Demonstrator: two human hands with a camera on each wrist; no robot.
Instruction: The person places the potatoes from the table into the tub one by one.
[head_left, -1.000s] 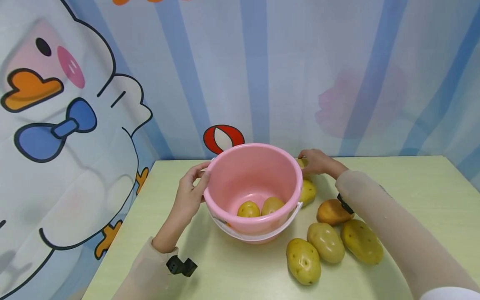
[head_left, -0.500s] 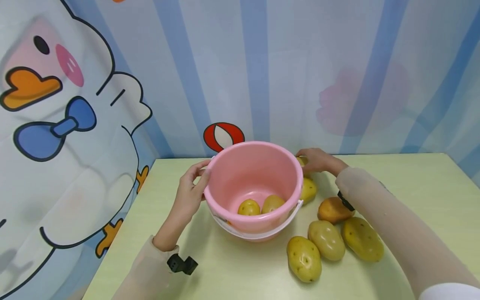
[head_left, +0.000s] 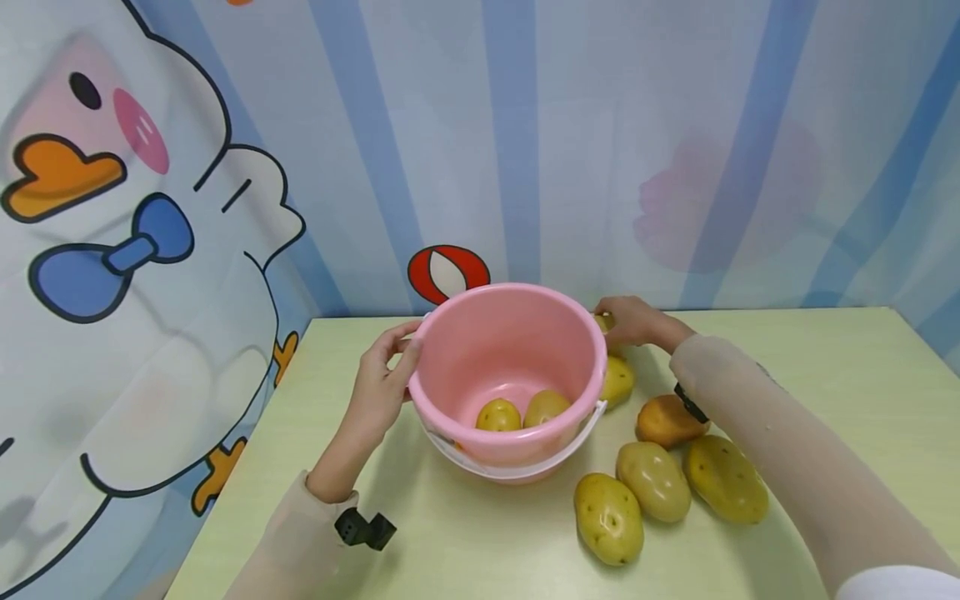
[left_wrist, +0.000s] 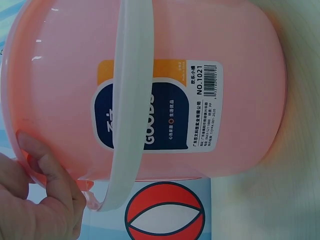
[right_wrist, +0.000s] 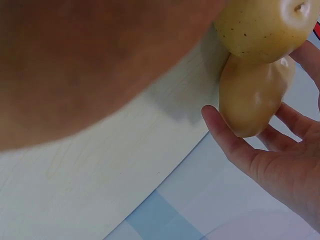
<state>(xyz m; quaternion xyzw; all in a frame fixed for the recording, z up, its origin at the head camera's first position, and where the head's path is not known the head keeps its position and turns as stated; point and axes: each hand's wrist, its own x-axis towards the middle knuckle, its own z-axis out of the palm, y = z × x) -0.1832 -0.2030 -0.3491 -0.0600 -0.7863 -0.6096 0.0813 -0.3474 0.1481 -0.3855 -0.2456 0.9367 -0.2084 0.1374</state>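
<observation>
A pink bucket (head_left: pixel 510 333) with a white handle (left_wrist: pixel 131 100) stands on the table, two potatoes (head_left: pixel 498 414) inside it. My left hand (head_left: pixel 377 379) grips its left rim, the thumb bent over the edge in the left wrist view. Beyond the bucket's right side, my right hand (head_left: pixel 637 323) holds a potato (right_wrist: pixel 252 95) at the back; thumb and fingers lie on either side of it in the right wrist view. Another potato (head_left: pixel 618 382) sits just in front of that one, close to the bucket. The bucket hides part of both.
Right of the bucket lie a browner, orange-tinted potato (head_left: pixel 670 421) and several yellow ones, among them a potato (head_left: pixel 608 518) nearest the front. The pale table (head_left: pixel 825 358) ends at a striped cloth backdrop (head_left: pixel 570 167). A large cartoon duck (head_left: pixel 135 333) is printed at left.
The head view has shifted very slightly. Both hands, the bucket and the potatoes keep their places.
</observation>
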